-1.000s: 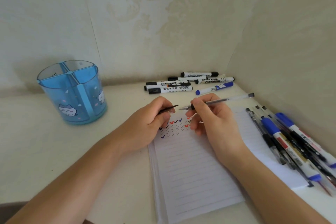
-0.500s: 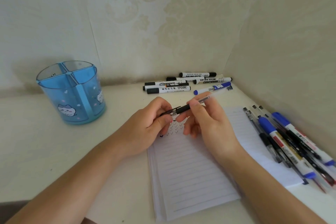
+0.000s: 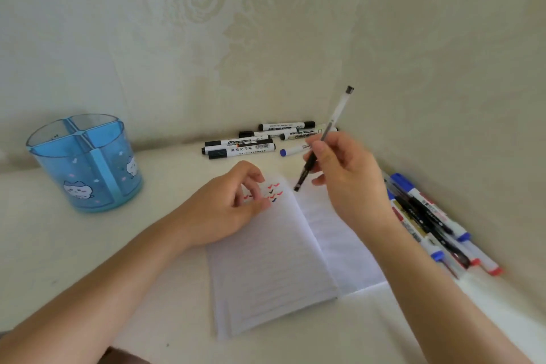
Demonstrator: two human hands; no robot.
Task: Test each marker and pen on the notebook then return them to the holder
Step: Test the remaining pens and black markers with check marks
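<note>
My right hand pinches a clear-barrelled black gel pen in the air above the notebook's top edge. The pen is tilted, its black capped end pointing down at the page. My left hand rests on the upper left of the open lined notebook, fingers loosely curled and holding nothing. Small red, black and blue tick marks show on the page beside its fingers. The blue four-compartment holder stands at the far left and looks empty.
Several black-capped white markers and one blue-capped marker lie against the back wall. A bundle of pens and markers lies along the right wall beside the notebook. Walls close in behind and to the right.
The cap held in my left hand went onto the pen. My right hand then lifted the capped pen up and to the right, while my left hand let go and settled on the page.
</note>
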